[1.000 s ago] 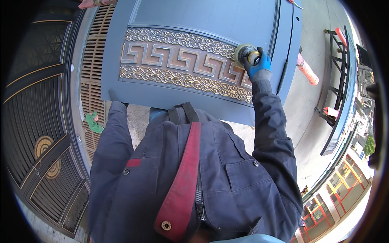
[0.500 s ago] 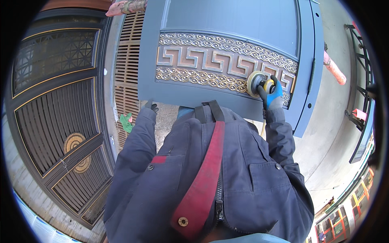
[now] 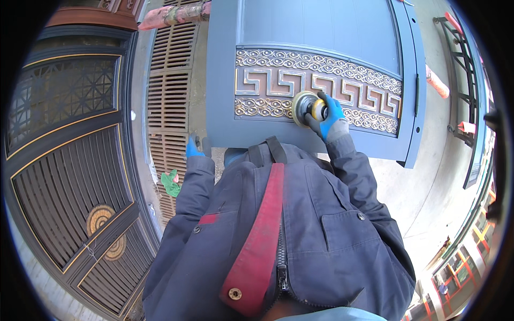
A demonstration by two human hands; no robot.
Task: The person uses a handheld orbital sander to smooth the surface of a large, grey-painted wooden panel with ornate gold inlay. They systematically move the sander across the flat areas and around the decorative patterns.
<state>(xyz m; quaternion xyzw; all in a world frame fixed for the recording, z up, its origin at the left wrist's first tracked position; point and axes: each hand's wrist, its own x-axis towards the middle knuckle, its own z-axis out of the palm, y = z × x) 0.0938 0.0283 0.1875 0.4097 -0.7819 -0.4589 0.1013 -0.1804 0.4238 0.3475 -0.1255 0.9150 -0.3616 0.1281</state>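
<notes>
The right hand (image 3: pixel 331 116), in a blue and grey glove, has its grip closed around a round power tool (image 3: pixel 306 108) with a yellow body, a grey housing and a pale, thick-rimmed disc. The tool sits left of the middle of a metallic-looking relief strip (image 3: pixel 278 80) on a blue panel (image 3: pixel 316 27), its disc over the lower scroll band (image 3: pixel 263 108) and reaching the edge of the angular fret (image 3: pixel 329 87); whether the disc lies fully flat cannot be made out. The relief has 2 bands of small curling rings, bright gold and silvery on their raised edges, with the squared fret between them in worn grey and coppery brown. The panel's paint is smooth and matt, with a straight raised moulding and fine vertical lines above the strip. The left hand (image 3: pixel 196 148), also gloved, is just beside the panel's lower left corner; I cannot tell how wide its grip is or whether it touches the edge. To the left, a brown slatted grating (image 3: pixel 170 80) runs behind a crumpled green piece (image 3: pixel 170 183), and a dark door (image 3: pixel 69 176) carries thin gold lines and round, ringed medallions. A pink-wrapped bar (image 3: pixel 171 17) meets the panel's upper left side, and smooth grey floor (image 3: pixel 436 139) spreads to the right.
</notes>
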